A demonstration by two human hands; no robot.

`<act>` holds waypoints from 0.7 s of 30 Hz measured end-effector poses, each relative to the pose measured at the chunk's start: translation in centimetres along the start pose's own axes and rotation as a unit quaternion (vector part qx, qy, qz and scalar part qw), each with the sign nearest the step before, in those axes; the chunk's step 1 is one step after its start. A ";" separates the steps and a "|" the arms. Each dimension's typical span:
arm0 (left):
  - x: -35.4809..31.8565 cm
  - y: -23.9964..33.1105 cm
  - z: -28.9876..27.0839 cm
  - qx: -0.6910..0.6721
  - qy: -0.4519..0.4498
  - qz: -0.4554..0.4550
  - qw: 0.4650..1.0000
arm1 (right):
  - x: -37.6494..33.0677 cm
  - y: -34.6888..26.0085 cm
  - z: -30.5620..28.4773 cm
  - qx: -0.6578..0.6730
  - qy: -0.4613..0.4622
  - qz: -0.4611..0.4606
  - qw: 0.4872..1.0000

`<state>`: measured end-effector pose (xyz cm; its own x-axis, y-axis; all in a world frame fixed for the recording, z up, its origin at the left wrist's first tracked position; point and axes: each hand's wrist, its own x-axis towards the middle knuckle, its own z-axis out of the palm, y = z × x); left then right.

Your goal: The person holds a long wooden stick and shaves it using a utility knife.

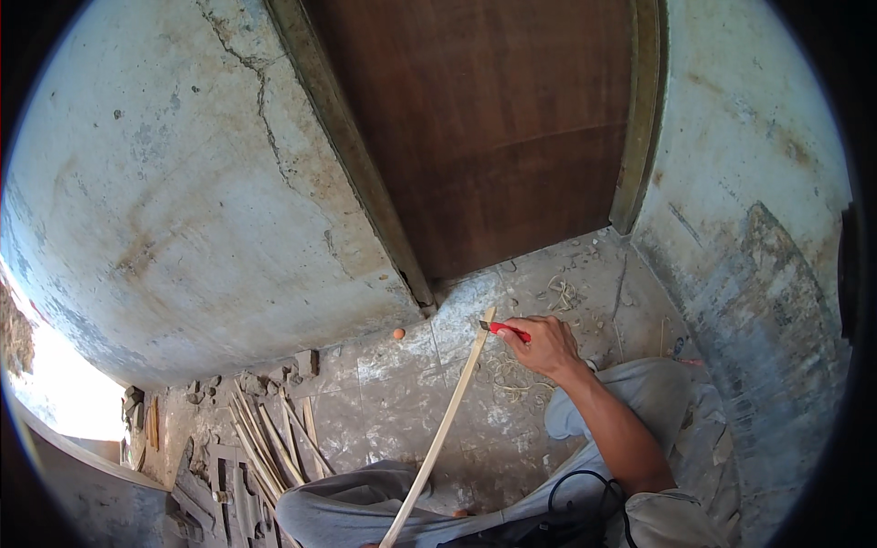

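My right hand [545, 345] is closed round a red utility knife [508, 331]. The knife's dark blade lies against a long, pale wooden strip [454, 402], close to its far tip. It looks like bamboo or split wood, though I cannot tell which. From that tip the strip slants down and left, passes over my grey trouser leg [352, 500] and leaves through the lower edge. My left hand does not show, so what holds the strip's near end is hidden.
Several similar strips [274, 438] lie in a bundle on the left, beside broken boards [233, 498]. Curled shavings [564, 294] litter the dusty tiled floor [388, 416]. A small orange ball-like thing [399, 334] sits near the cracked wall [201, 210]. A brown door [493, 128] stands ahead.
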<state>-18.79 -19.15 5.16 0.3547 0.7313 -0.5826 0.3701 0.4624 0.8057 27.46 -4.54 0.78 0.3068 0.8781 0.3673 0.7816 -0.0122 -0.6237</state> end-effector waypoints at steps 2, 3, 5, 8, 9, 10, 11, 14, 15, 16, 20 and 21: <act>-0.2 0.2 -0.2 -0.003 -0.005 -0.013 1.000 | -0.2 0.0 0.4 -0.003 0.006 -0.007 1.000; -0.2 -0.3 -0.5 0.002 -0.002 0.001 1.000 | -0.3 0.0 0.6 -0.005 0.012 -0.014 1.000; -0.2 -1.0 -0.8 0.007 0.001 0.013 1.000 | -0.2 0.0 0.7 -0.008 0.019 -0.027 0.999; -0.3 -1.6 -1.0 0.038 0.004 0.042 0.998 | -0.2 0.0 0.8 -0.010 0.028 -0.044 0.999; -0.4 -1.7 -0.9 0.063 0.013 0.053 0.997 | -0.2 0.0 0.8 -0.009 0.030 -0.051 0.998; -0.5 -1.7 -0.8 0.088 0.021 0.065 0.994 | -0.2 0.1 0.9 -0.009 0.030 -0.050 0.998; -0.7 -1.3 -0.5 0.088 0.021 0.065 0.994 | -0.2 0.1 0.9 -0.010 0.032 -0.058 0.998; -1.1 -0.2 -0.2 0.112 0.042 0.051 0.991 | -0.3 0.3 1.1 -0.010 0.043 -0.071 0.997; -1.2 -0.3 -0.3 0.117 0.042 0.051 0.991 | -0.3 0.4 1.1 -0.008 0.051 -0.075 0.996; -1.2 -0.3 -0.3 0.121 0.043 0.051 0.990 | -0.3 0.4 1.1 -0.008 0.051 -0.075 0.996; -1.3 -0.4 -0.5 0.235 0.083 0.132 0.959 | -0.3 0.5 1.2 -0.024 0.055 -0.078 0.995; -1.5 0.2 -0.5 0.230 0.075 0.133 0.961 | -0.3 0.6 1.2 -0.025 0.058 -0.082 0.995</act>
<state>-19.64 -19.86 6.24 0.3747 0.8727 -0.3132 0.6366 0.0034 0.7712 27.13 -4.22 -0.53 0.2310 0.8085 0.5412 0.8516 0.1009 -0.5143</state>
